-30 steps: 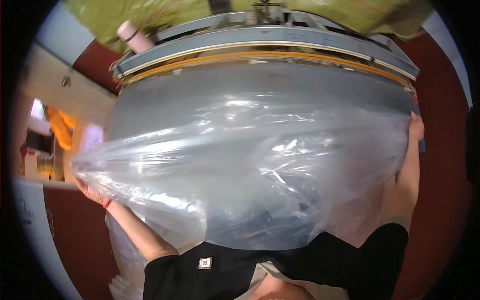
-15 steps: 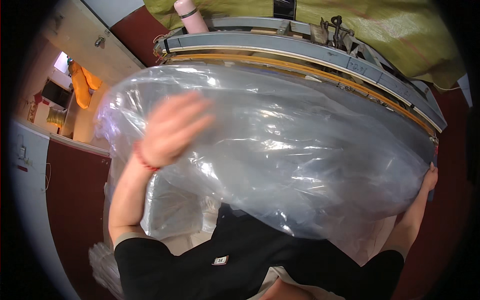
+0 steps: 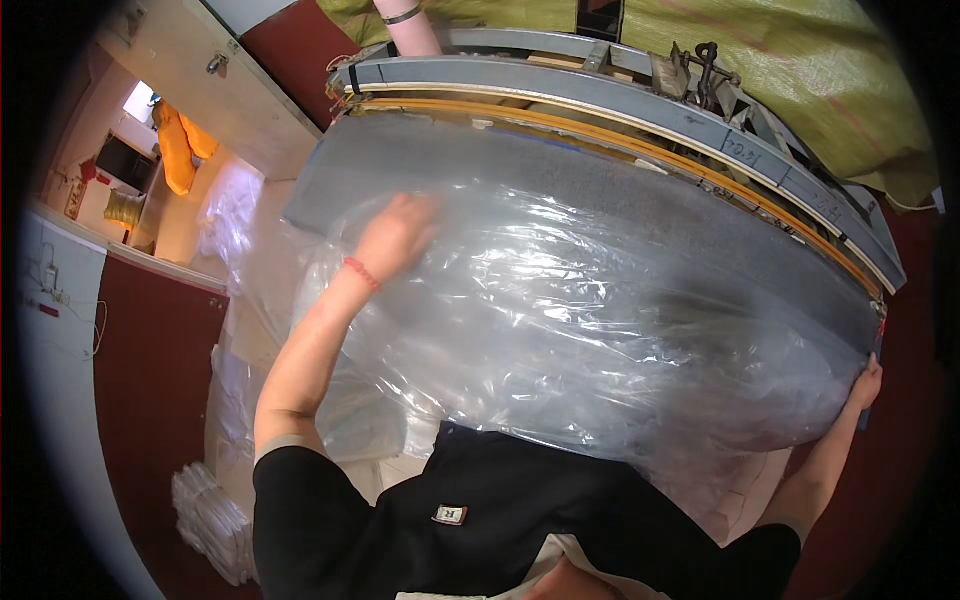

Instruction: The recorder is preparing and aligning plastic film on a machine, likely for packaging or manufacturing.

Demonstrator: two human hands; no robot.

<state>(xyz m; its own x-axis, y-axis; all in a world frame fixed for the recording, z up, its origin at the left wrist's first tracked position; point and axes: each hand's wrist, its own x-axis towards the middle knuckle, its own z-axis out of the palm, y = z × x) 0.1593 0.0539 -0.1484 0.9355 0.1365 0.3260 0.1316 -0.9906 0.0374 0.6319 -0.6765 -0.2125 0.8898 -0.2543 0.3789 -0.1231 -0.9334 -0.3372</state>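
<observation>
A large sheet of clear plastic film, wrinkled and shiny, lies over a grey work surface in front of me. My left hand is over the film's left part, with a red band at the wrist; its fingers are smeared by motion. At the far right end of the surface, my right hand is closed on the film's right edge. Its fingers are partly hidden there.
Along the back of the surface runs a grey metal beam with an orange strip below it. A pink bottle and yellow-green woven sheeting are behind. Folded plastic lies at lower left, near an open door.
The film has dropped from billowing and slid toward me, baring the grey surface along the back. My left hand has moved right. My right hand stays at the right end.
</observation>
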